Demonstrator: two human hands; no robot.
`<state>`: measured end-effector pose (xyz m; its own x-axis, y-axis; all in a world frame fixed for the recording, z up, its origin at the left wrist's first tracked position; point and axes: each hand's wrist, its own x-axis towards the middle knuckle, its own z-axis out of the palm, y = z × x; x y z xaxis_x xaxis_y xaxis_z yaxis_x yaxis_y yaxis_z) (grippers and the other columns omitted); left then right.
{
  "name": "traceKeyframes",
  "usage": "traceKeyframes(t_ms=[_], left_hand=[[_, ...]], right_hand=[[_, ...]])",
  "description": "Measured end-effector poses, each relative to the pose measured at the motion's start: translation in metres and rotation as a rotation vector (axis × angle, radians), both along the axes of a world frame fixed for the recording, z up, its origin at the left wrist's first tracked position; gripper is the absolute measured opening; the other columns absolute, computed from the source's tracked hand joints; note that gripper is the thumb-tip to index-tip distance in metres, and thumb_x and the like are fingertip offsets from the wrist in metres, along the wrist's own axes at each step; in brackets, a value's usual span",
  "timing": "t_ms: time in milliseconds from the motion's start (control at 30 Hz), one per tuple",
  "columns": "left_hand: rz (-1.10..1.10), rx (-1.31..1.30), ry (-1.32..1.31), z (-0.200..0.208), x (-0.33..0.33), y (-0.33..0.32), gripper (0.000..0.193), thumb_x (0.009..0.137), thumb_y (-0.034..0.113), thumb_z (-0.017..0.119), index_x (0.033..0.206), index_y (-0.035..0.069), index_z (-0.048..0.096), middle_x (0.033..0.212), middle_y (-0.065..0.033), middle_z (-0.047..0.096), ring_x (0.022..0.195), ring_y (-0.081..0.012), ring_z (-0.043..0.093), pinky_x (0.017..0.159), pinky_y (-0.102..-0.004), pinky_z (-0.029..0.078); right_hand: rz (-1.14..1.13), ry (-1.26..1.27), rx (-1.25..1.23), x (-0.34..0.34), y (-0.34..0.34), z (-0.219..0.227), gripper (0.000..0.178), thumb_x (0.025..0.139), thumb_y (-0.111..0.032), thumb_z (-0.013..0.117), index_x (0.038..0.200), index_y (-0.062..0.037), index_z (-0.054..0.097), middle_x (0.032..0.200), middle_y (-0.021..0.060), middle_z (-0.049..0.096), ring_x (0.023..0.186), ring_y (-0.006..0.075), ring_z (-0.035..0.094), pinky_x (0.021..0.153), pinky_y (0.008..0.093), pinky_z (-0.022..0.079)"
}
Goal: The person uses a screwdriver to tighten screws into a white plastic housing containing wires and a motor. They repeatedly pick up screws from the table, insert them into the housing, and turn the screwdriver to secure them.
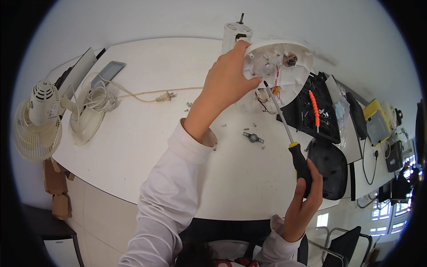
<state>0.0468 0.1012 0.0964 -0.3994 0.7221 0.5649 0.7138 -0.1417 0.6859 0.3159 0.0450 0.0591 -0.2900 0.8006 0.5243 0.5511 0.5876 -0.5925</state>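
My left hand [229, 71] grips the left edge of a hollow white plastic fan base [304, 55], its thumb at the near rim. The base is tipped so its ribbed inside faces me; thin red and dark wires [276, 90] hang from it. Behind it stands a white motor housing [229, 42] with a metal shaft on top. My right hand [307, 191] is wrapped round the black and yellow handle of a screwdriver [283, 120]. The screwdriver's tip points up at the near edge of the base; whether it touches cannot be made out.
Loose screws [224, 125] and a small grey bracket [253, 137] lie mid-table. To the right are a black tool case [327, 122] with an orange flexible shaft [315, 109] and a black plastic cover [329, 171]. A desk fan [40, 122] and a corded plug [165, 96] are left.
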Motion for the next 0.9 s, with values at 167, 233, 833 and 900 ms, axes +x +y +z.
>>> traceKeyframes(t_ms=[167,233,833,900], left_hand=[[0.005,0.022,0.003,-0.0012,0.0004,0.0014,0.055,0.069,0.015,0.076,0.114,0.002,0.048,0.096,-0.0157,0.063,0.084,-0.0274,0.061,0.074,-0.0333,0.048],[0.011,-0.002,-0.005,0.0005,0.0017,0.0014,0.055,0.069,0.015,0.076,0.114,0.002,0.048,0.096,-0.0157,0.064,0.083,-0.0278,0.061,0.074,-0.0333,0.048],[-0.015,0.025,0.022,-0.0016,-0.0007,0.0018,0.056,0.071,0.013,0.074,0.119,0.002,0.047,0.106,-0.0177,0.062,0.096,-0.0325,0.060,0.083,-0.0357,0.046],[-0.012,0.018,0.021,-0.0017,-0.0010,0.0018,0.056,0.071,0.013,0.073,0.120,0.002,0.047,0.107,-0.0181,0.062,0.097,-0.0328,0.060,0.083,-0.0359,0.046]], right_hand=[[0.004,-0.003,0.003,0.0004,0.0012,-0.0015,0.030,0.097,-0.016,0.044,0.117,0.0029,0.055,0.104,0.0161,0.061,0.090,0.0217,0.061,0.077,0.0290,0.046],[0.014,0.003,-0.003,0.0004,0.0013,-0.0016,0.030,0.097,-0.016,0.044,0.117,0.0030,0.055,0.104,0.0163,0.061,0.090,0.0217,0.061,0.077,0.0291,0.046],[0.007,0.015,0.028,-0.0037,0.0025,-0.0040,0.031,0.097,-0.018,0.044,0.118,0.0022,0.055,0.109,0.0159,0.061,0.095,0.0232,0.061,0.079,0.0308,0.047],[0.008,0.016,0.027,-0.0044,0.0026,-0.0039,0.031,0.098,-0.018,0.044,0.118,0.0021,0.054,0.110,0.0159,0.061,0.095,0.0233,0.061,0.080,0.0308,0.047]])
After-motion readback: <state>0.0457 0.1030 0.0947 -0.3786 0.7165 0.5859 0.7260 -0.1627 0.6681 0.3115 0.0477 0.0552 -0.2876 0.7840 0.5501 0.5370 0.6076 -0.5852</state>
